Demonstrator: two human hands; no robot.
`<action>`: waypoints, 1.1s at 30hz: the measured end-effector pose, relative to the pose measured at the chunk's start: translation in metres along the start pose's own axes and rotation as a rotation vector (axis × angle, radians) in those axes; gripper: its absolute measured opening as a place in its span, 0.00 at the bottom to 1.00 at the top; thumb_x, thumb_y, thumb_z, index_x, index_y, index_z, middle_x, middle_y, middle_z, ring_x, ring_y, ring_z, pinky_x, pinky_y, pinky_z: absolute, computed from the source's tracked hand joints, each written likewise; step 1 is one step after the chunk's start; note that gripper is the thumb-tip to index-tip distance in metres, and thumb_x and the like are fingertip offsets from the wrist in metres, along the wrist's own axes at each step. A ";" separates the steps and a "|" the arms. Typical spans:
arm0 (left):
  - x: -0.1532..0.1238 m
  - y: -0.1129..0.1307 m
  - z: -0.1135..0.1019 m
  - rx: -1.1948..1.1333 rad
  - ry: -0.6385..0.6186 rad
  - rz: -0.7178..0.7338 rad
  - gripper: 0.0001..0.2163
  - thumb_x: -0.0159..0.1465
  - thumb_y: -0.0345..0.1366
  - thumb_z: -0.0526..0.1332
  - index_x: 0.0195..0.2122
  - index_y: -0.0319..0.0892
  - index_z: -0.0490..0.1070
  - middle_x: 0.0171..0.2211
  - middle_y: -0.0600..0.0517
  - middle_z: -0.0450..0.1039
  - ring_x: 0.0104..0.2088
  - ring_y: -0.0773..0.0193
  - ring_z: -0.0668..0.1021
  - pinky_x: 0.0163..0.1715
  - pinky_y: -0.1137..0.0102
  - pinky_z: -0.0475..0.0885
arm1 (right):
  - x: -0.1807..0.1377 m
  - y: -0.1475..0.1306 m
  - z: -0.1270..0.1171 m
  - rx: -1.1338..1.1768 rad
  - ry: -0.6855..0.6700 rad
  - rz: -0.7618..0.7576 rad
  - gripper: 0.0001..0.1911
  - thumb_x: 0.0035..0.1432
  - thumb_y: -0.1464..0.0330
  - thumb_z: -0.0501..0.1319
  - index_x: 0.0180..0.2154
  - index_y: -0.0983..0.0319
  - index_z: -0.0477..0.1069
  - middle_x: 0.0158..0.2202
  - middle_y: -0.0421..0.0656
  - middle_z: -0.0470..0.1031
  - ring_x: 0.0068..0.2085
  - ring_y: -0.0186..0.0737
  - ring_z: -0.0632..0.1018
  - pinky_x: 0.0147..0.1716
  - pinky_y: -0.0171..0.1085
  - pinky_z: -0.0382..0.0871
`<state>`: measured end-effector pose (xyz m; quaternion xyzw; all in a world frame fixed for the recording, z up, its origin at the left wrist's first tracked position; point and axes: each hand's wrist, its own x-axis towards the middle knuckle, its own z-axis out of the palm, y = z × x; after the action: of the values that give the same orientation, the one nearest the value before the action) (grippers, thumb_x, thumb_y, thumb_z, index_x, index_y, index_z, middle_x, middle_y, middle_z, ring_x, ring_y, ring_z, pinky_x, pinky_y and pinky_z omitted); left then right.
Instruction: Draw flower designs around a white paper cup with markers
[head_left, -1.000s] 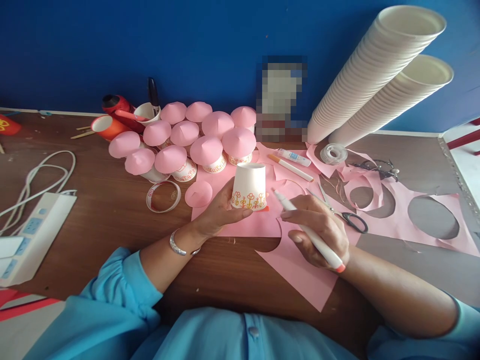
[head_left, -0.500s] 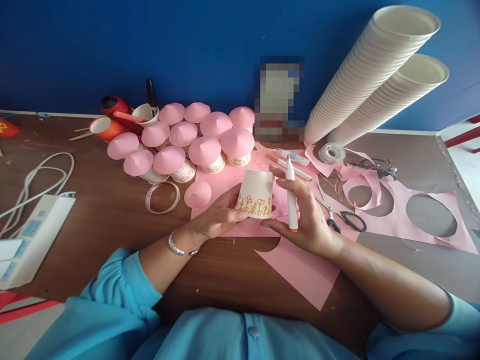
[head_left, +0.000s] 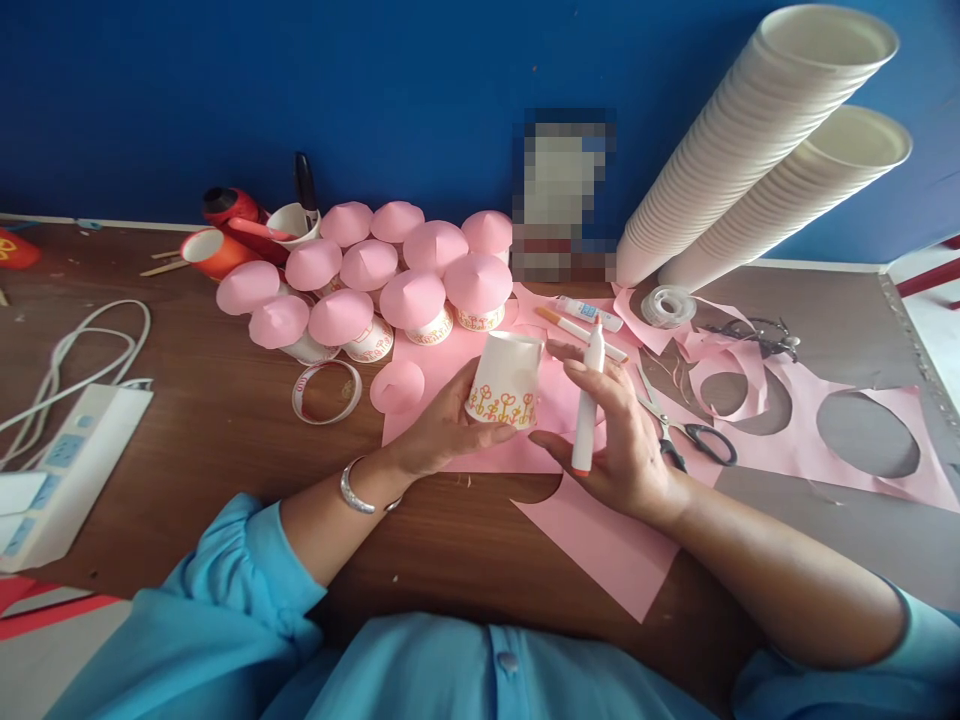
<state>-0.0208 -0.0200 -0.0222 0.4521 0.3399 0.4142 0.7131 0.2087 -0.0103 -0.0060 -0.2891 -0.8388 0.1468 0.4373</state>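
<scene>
A white paper cup (head_left: 508, 372), upside down with red and yellow flowers drawn round its rim, is gripped by my left hand (head_left: 446, 425) above the pink paper. My right hand (head_left: 619, 430) is just right of the cup, apart from it, and holds a white marker (head_left: 590, 400) with an orange-red tip pointing up. Behind the cup, several decorated cups with pink paper cone tops (head_left: 412, 300) stand in a group. An orange marker (head_left: 581, 332) and a glue stick (head_left: 589, 314) lie beyond my right hand.
Two tall stacks of paper cups (head_left: 750, 140) lean by the blue wall. Scissors (head_left: 679, 430), clear tape (head_left: 668, 307) and cut pink paper (head_left: 806, 430) lie right. A tape ring (head_left: 326, 392) and a power strip (head_left: 75, 470) lie left. Thread and a pen cup (head_left: 291, 222) stand behind.
My left hand has turned and tilted the cup, so other flowers and more of its base face me. My right hand has shifted slightly right, away from the cup, with the marker.
</scene>
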 end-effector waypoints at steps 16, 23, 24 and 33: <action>0.004 0.006 0.003 -0.115 0.090 -0.005 0.24 0.57 0.41 0.78 0.53 0.45 0.76 0.47 0.48 0.78 0.48 0.53 0.80 0.54 0.52 0.78 | 0.001 -0.009 -0.012 0.027 -0.008 -0.140 0.24 0.79 0.58 0.51 0.67 0.59 0.69 0.34 0.43 0.72 0.32 0.41 0.76 0.28 0.39 0.74; 0.004 0.003 0.000 -0.130 0.048 0.008 0.25 0.58 0.41 0.77 0.56 0.47 0.75 0.50 0.47 0.78 0.51 0.52 0.80 0.54 0.54 0.78 | 0.003 -0.010 -0.008 0.130 0.008 -0.128 0.17 0.77 0.64 0.55 0.61 0.62 0.69 0.37 0.46 0.78 0.36 0.43 0.81 0.31 0.40 0.78; 0.004 0.003 0.001 -0.126 0.055 0.012 0.26 0.58 0.41 0.77 0.56 0.47 0.75 0.50 0.47 0.78 0.52 0.50 0.80 0.53 0.54 0.77 | 0.003 -0.010 -0.008 0.110 0.003 -0.155 0.16 0.76 0.66 0.55 0.60 0.63 0.70 0.38 0.47 0.77 0.36 0.43 0.81 0.31 0.41 0.78; 0.004 0.002 -0.001 -0.096 0.074 -0.011 0.29 0.56 0.41 0.78 0.57 0.47 0.72 0.51 0.47 0.77 0.54 0.48 0.79 0.53 0.55 0.75 | 0.004 -0.011 -0.011 0.060 -0.020 -0.195 0.14 0.71 0.73 0.58 0.56 0.64 0.70 0.39 0.48 0.78 0.38 0.44 0.81 0.31 0.41 0.80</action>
<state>-0.0207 -0.0157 -0.0209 0.4000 0.3480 0.4426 0.7232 0.2120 -0.0164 0.0085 -0.1913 -0.8626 0.1315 0.4494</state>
